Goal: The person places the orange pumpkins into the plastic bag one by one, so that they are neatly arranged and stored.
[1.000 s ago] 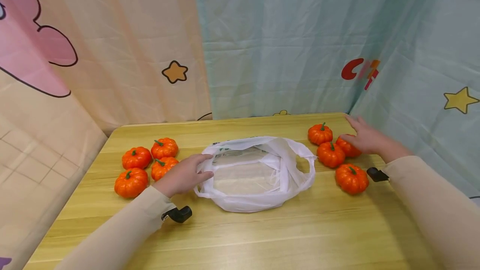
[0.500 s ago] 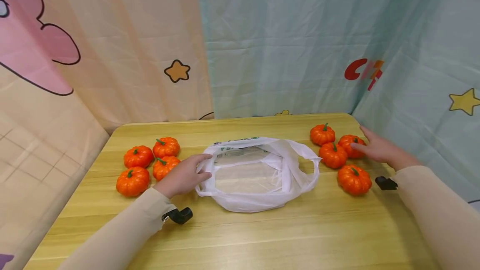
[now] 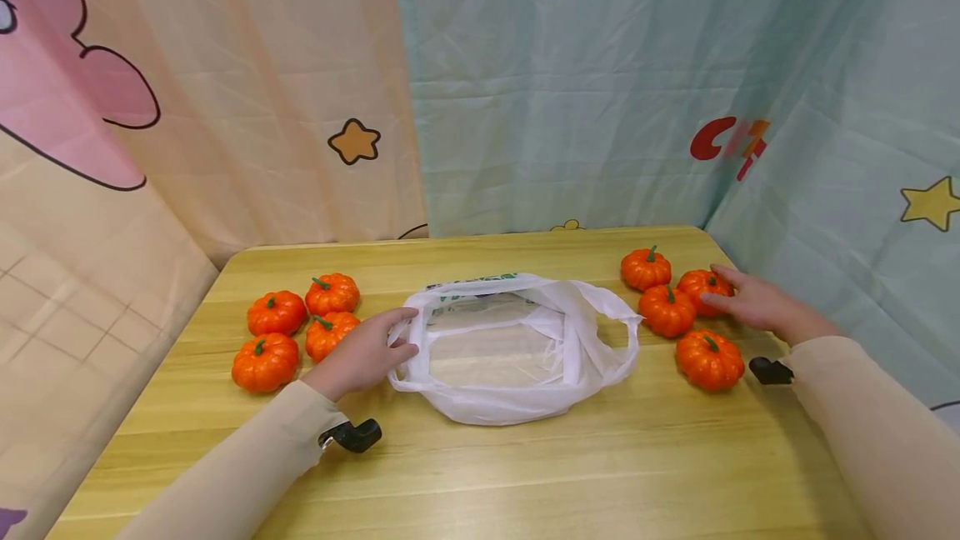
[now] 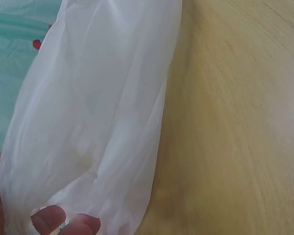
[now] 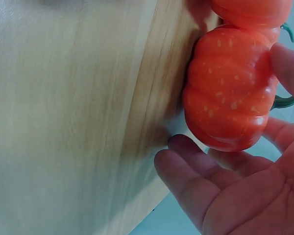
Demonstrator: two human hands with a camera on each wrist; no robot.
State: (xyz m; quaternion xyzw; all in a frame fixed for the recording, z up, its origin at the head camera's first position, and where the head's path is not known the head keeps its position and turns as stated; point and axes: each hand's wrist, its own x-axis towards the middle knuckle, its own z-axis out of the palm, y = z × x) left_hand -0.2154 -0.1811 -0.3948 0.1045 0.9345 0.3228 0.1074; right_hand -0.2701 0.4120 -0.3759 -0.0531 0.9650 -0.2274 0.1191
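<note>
A white plastic bag lies on the wooden table with its mouth spread wide and its loop handles out to the sides. My left hand holds the bag's left edge; in the left wrist view its fingertips poke out past the thin plastic. At the far right, my right hand is around a small orange pumpkin with a green stem. In the right wrist view, the thumb lies over the pumpkin and the fingers spread loosely along its side. That pumpkin rests on the table.
Three more pumpkins stand by the right hand: one behind, one to its left, one nearer. Several pumpkins cluster left of the bag. Printed curtains hang behind the table.
My right hand has come down and in around the back right pumpkin, its fingers drawing nearer to it. The left hand stays at the bag's edge. The view shifted slightly.
</note>
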